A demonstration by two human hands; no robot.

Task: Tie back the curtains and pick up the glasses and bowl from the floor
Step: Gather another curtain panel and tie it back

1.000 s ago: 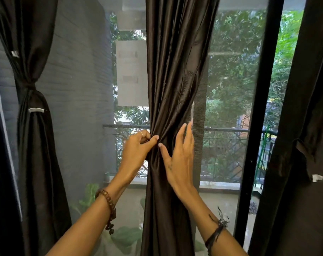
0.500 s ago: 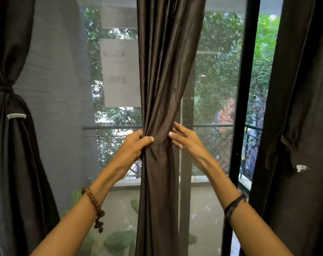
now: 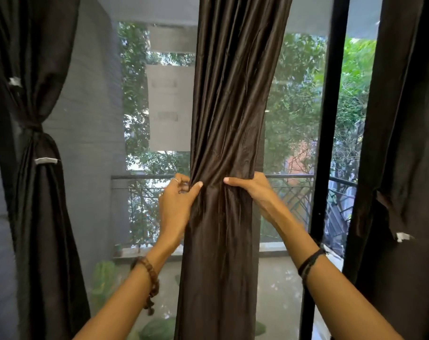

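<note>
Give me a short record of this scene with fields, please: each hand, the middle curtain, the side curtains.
left hand: grips the left edge of the middle curtain
right hand: grips its right edge
middle curtain: bunched between both hands, no tie visible
left curtain: tied back
right curtain: gathered at mid-height; tie unclear
glasses, bowl: not in view

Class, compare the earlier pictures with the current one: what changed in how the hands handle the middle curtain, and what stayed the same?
The right hand went from resting flat on the middle curtain to wrapping round its right edge. The left hand still pinches the gathered fabric, and the left curtain stays tied.
</note>
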